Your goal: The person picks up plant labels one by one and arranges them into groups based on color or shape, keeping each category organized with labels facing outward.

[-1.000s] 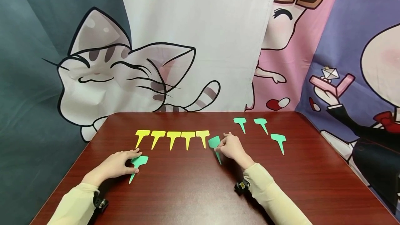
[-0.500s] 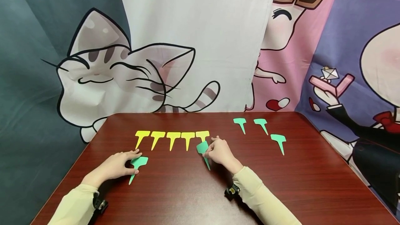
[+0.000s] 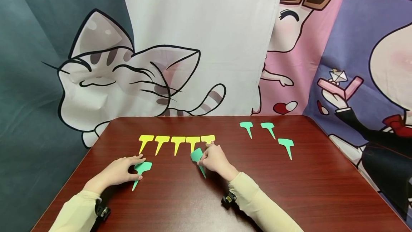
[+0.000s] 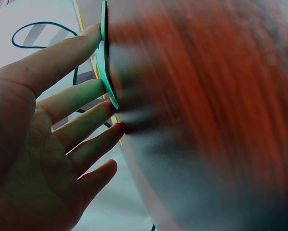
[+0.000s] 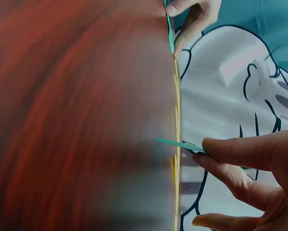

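The right hand (image 3: 216,161) pinches a green T-shaped tag (image 3: 196,154) between thumb and finger, its pointed stem toward the near side, just in front of the yellow tags (image 3: 178,140). In the right wrist view this tag (image 5: 175,143) is held clear of the table by the right hand (image 5: 259,168). The left hand (image 3: 116,171) rests at another green tag (image 3: 143,167), below the leftmost yellow tag (image 3: 146,138). In the left wrist view the left hand (image 4: 43,125) touches the tag (image 4: 101,62) with thumb and fingertips, fingers fairly straight.
Several yellow tags stand in a row across the table (image 3: 173,203), stems toward the near side. Three green tags lie at the back right, one being the nearest (image 3: 286,142). A printed cloth (image 3: 206,28) hangs behind the table's far edge.
The right hand has carried its green tag leftward, from right of the yellow row to in front of its right part. The left hand and its tag have stayed in place.
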Motion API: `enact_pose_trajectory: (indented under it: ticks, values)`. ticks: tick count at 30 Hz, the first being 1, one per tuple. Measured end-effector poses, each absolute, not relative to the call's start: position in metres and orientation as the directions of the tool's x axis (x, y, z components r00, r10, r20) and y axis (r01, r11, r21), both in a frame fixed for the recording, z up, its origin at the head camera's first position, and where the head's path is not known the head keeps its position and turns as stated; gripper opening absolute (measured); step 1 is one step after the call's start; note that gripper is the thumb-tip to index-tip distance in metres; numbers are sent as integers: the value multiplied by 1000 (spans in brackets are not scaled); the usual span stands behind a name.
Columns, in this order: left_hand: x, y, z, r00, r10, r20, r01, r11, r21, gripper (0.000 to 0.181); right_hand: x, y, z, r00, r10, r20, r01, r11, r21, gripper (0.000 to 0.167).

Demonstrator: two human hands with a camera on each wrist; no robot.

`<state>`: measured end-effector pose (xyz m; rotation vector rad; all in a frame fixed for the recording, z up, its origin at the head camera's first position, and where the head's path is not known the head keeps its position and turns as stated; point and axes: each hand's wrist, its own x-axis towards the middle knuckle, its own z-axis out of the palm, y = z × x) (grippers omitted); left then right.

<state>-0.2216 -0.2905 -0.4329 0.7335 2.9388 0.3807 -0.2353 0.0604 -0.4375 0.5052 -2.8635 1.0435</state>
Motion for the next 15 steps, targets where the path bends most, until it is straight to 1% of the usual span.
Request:
enact_pose_trajectory:
  ticks: [3, 8, 15]
  values:
    - [-221, -291, -434, -877, 480, -16, 460, 849, 261, 67, -233, 51, -436, -941, -306, 144, -327, 713, -620, 25]
    - [-221, -290, -434, -869, 495, -5, 478, 841, 255, 66, -230, 39, -433, -931, -337, 142, -353, 727, -589, 27]
    - [-221, -290, -432, -870, 493, -11, 474, 842, 257, 66, -230, 26, -435, -938, -323, 127, -336, 751, -569, 29]
